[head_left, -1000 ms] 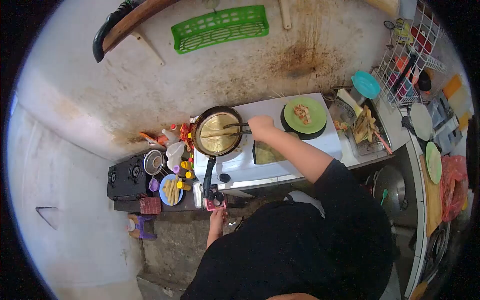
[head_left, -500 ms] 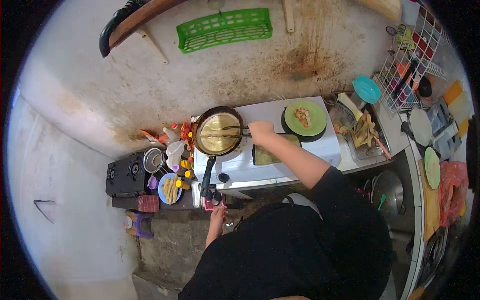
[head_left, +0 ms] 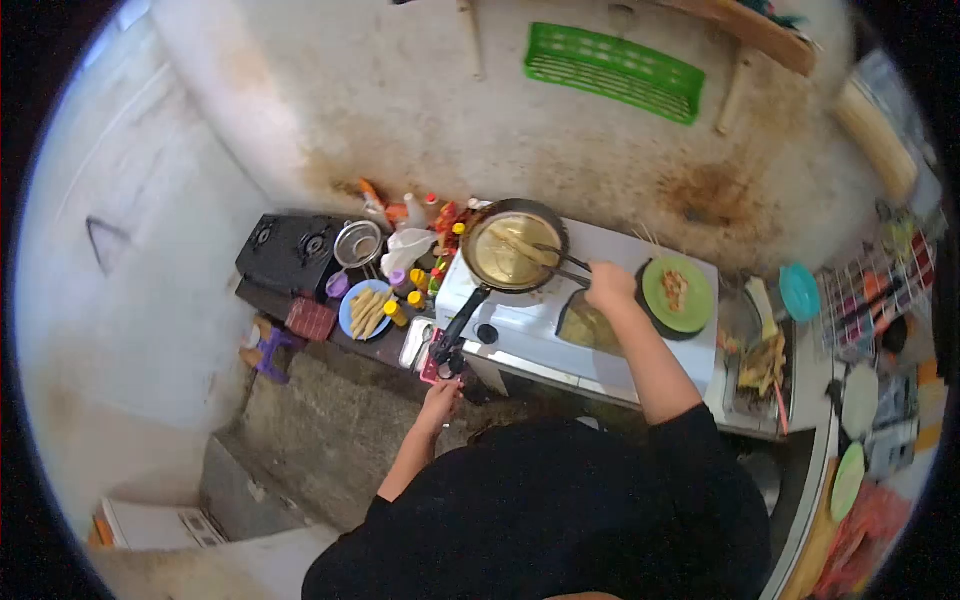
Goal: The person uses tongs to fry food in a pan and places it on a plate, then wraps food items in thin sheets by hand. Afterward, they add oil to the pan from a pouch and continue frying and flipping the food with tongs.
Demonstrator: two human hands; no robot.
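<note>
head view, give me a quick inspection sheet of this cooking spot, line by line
surface: white stove on a low counter, beside a black two-burner stove
job's things: frying pan on the white stove holding pale yellow food; tongs reaching into it
clutter: blue plate of fried sticks, small strainer pot, sauce bottles, green plate of food bits, tray of scraps
hands: right hand closed on the tongs; left hand at the end of the pan handle, grip unclear
cables: nothing seen
surroundings: stained wall, green basket hung on it, wire rack at the right
</note>
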